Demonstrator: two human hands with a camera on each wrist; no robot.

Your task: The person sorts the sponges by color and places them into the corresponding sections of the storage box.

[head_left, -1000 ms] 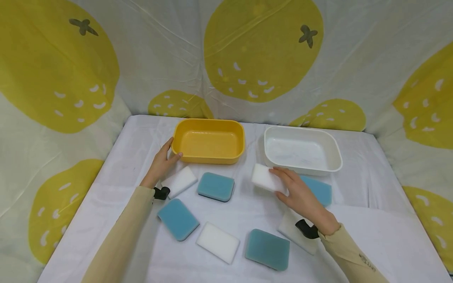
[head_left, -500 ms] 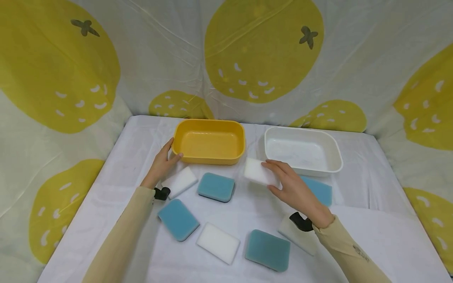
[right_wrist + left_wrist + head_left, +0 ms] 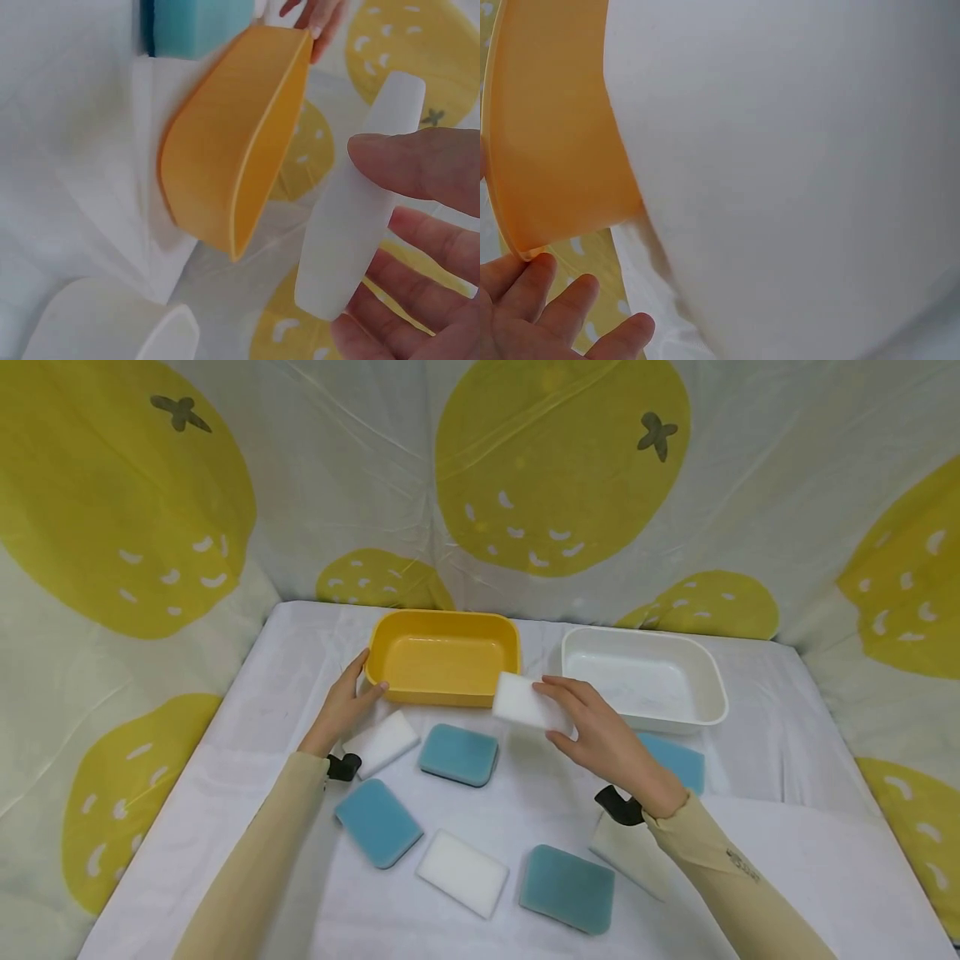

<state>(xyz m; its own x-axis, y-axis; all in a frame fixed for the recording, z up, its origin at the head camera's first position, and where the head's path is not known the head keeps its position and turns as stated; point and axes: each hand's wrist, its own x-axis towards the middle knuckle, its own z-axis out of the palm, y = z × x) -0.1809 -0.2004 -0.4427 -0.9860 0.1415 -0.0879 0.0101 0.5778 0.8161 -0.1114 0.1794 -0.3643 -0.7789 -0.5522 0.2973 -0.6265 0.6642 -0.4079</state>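
My right hand point(image 3: 602, 735) pinches a white sponge point(image 3: 522, 700) between thumb and fingers. The sponge is raised, its left end overlapping the front right corner of the yellow tub point(image 3: 442, 699) in the head view. In the right wrist view, the thumb presses one broad face of the sponge point(image 3: 349, 225) and the fingers lie against the other. My left hand point(image 3: 341, 708) holds the left front corner of the yellow tub, thumb at the front rim and fingers at the left side. Nothing lies inside this tub.
A white tub point(image 3: 720, 702) stands at the back right. Blue sponges point(image 3: 459, 756) and white sponges point(image 3: 462, 873) lie scattered on the white tablecloth point(image 3: 772, 860). One blue sponge point(image 3: 678, 762) is partly hidden behind the right hand. A lemon-print cloth point(image 3: 360, 485) hangs behind the table.
My right hand has carried the white sponge left and away from me, from in front of the white tub to the yellow tub's corner. My left hand has stayed in place.
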